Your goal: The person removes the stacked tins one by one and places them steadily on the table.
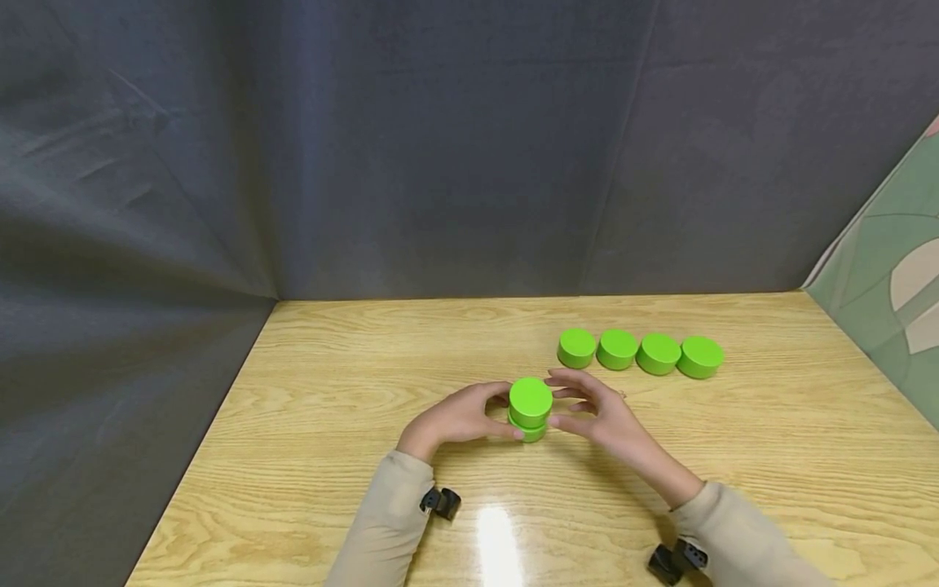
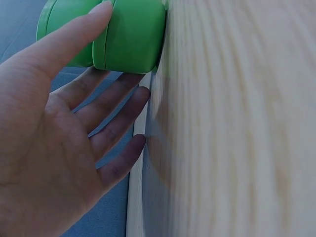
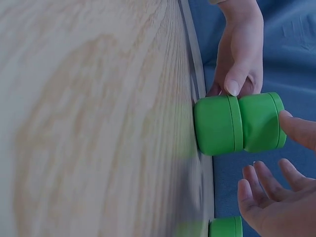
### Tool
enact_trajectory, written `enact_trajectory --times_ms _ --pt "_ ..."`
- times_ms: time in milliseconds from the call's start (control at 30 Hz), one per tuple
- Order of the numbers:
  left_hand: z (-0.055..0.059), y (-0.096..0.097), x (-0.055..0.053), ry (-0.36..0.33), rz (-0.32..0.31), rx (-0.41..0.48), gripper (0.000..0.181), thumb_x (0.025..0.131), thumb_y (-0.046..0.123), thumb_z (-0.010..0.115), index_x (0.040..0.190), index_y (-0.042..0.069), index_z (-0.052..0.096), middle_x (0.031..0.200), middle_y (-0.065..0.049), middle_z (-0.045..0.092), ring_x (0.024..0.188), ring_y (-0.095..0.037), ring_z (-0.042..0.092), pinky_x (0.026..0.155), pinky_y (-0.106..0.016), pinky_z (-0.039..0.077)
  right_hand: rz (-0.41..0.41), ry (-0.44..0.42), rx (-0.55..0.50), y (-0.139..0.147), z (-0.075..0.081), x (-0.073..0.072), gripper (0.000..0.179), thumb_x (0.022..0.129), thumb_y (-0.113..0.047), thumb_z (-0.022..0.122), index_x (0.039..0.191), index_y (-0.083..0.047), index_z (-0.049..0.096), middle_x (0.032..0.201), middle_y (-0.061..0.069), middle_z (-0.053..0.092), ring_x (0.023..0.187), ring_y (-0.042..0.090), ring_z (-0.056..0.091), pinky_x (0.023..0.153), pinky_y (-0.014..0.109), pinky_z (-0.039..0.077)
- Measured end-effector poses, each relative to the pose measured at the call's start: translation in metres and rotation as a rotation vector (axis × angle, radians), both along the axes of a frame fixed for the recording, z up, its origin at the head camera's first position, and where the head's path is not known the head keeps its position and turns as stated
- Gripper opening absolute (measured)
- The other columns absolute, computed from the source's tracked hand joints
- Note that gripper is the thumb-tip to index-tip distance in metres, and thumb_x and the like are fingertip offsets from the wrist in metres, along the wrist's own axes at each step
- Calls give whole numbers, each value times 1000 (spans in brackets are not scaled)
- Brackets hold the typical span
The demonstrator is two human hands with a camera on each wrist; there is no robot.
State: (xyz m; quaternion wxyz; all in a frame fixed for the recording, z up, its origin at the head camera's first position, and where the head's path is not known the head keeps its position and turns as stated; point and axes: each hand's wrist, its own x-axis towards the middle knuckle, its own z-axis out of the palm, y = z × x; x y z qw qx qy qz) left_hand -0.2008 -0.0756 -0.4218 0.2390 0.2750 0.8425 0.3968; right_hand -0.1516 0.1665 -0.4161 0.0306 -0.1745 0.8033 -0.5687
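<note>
Two small green round lidded containers stand stacked on the table. The upper container [image 1: 531, 396] rests squarely on the lower container [image 3: 215, 126]. My left hand [image 1: 462, 414] pinches the lower one from the left, thumb near its lid, with the other fingers spread out behind it in the left wrist view. On the right side of the stack, my right hand [image 1: 605, 414] has its fingers loosely spread. Its thumb tip [image 3: 291, 123] lies at the upper container's lid edge; whether it touches I cannot tell. The right fingers stand apart from the container.
Several more green containers [image 1: 618, 349] sit in a row behind and to the right of the stack. The wooden table [image 1: 352, 367] ends at a dark cloth backdrop [image 1: 440, 163]. A patterned green panel [image 1: 880, 277] borders the right side.
</note>
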Motion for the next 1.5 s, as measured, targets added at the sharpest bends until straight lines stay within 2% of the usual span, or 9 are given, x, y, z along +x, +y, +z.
enact_trajectory --times_ms 567,1067,1500 --pt "0 0 0 11 3 -5 65 88 36 77 144 19 51 137 4 56 125 -13 52 108 -36 40 -7 -43 -2 -11 -4 -2 64 85 -9 79 140 2 49 137 21 53 121 38 53 98 53 46" --pt "-1 0 0 -3 -1 12 64 88 35 77 144 20 51 138 6 56 126 -12 51 108 -35 40 1 -75 0 -16 -8 -4 67 84 -7 80 141 3 48 133 22 56 118 36 54 94 50 49" --pt "-2 0 0 3 0 19 63 88 35 77 143 19 52 137 6 56 125 -12 52 107 -34 40 10 -60 -3 -17 -9 -5 63 84 -7 79 139 2 50 130 21 57 116 34 55 93 50 50"
